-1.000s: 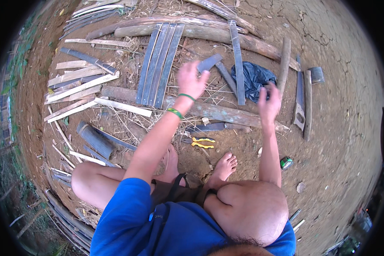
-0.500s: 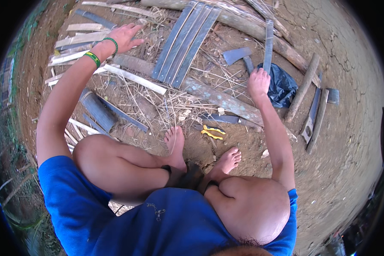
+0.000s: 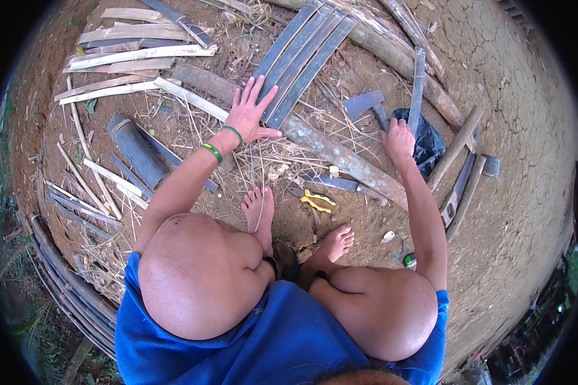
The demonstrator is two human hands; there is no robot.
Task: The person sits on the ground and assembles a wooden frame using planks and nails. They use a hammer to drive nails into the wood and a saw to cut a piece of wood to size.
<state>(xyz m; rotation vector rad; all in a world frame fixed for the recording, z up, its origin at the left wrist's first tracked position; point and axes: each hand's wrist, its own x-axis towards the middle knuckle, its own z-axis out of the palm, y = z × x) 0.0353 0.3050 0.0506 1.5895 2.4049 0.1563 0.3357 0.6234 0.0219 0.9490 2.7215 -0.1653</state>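
Observation:
With fingers spread, my left hand (image 3: 249, 117) reaches to the near left corner of a panel of dark bamboo slats (image 3: 305, 61). Its fingertips overlap the panel's edge; I cannot tell how firmly they touch. The panel slopes across a mottled log (image 3: 331, 149). My right hand (image 3: 399, 139) is closed round the near end of a single dark bamboo strip (image 3: 419, 80), which points away from me. A black plastic bag (image 3: 428, 151) lies under and beside that strip. Just left of it rests a wide blade (image 3: 364, 103) with a dark handle.
Yellow-handled pliers (image 3: 317, 201) and a long knife (image 3: 332, 181) lie before my feet. Pale split strips (image 3: 131, 61) and a bamboo tube (image 3: 138, 151) are at left. A handsaw (image 3: 451, 206) and wooden poles (image 3: 457, 147) lie at right. Thick logs (image 3: 392, 51) cross the back.
My left hand has moved right and nearer, from the pale strips to the slat panel. My right hand still holds the dark strip. The view has shifted slightly.

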